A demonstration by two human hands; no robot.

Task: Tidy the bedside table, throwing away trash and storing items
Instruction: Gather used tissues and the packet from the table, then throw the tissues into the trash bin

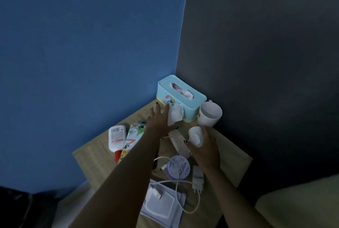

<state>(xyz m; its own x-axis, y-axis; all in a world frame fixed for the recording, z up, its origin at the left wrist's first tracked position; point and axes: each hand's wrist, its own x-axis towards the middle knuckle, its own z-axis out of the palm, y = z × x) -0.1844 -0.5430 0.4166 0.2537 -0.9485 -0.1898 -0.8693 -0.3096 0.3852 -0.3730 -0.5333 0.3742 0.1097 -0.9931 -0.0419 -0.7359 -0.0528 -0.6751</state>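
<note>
My left hand point(158, 120) reaches over the wooden bedside table point(95, 156) and holds a crumpled white tissue point(175, 114) between thumb and fingers, right against the front of a light blue tissue box point(190, 99). My right hand point(203, 147) grips a small crumpled white paper wad point(196, 135) just in front of a white mug point(209, 115). A white lotion bottle with a red cap point(116, 138) and a colourful packet marked 6" point(131, 140) lie at the left.
A round purple-lidded jar point(178, 168), a white charger plug point(197, 177), a looping white cable point(187, 196) and a white flat pack point(162, 204) lie near the table's front. Blue wall left, dark wall right, pale bedding point(300, 205) at lower right.
</note>
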